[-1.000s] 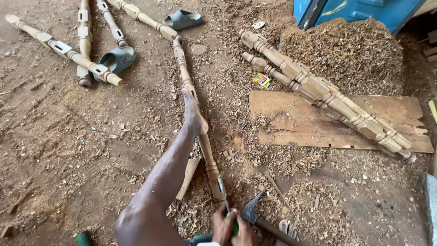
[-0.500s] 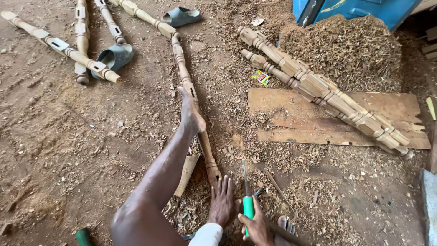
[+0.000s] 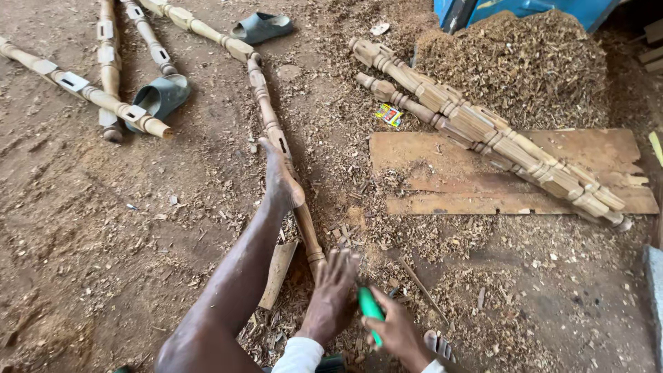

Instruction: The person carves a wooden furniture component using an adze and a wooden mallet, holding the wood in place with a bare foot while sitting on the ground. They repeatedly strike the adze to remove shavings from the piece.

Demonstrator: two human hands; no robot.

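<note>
At the bottom centre of the frame I am pressing my left hand (image 3: 333, 290) flat, fingers spread, on the near end of a long turned wooden spindle (image 3: 276, 138) that is running up the floor toward the top middle. My right hand (image 3: 397, 331) is curling shut around a green-handled tool (image 3: 370, 312) just beside the left; its working end is hidden. My bare foot (image 3: 280, 176) is resting on the spindle midway along it.

A small, bright, multicoloured packet (image 3: 389, 115) is lying on the sawdust floor (image 3: 103, 228) right of centre, just beside a bundle of carved spindles (image 3: 483, 131) that is lying slantwise across a flat, rough board (image 3: 511, 173). A heap of wood shavings (image 3: 518, 62) is filling the upper right. Pale spindles (image 3: 90, 90) and two grey sandals (image 3: 162, 93) are lying at the upper left.
</note>
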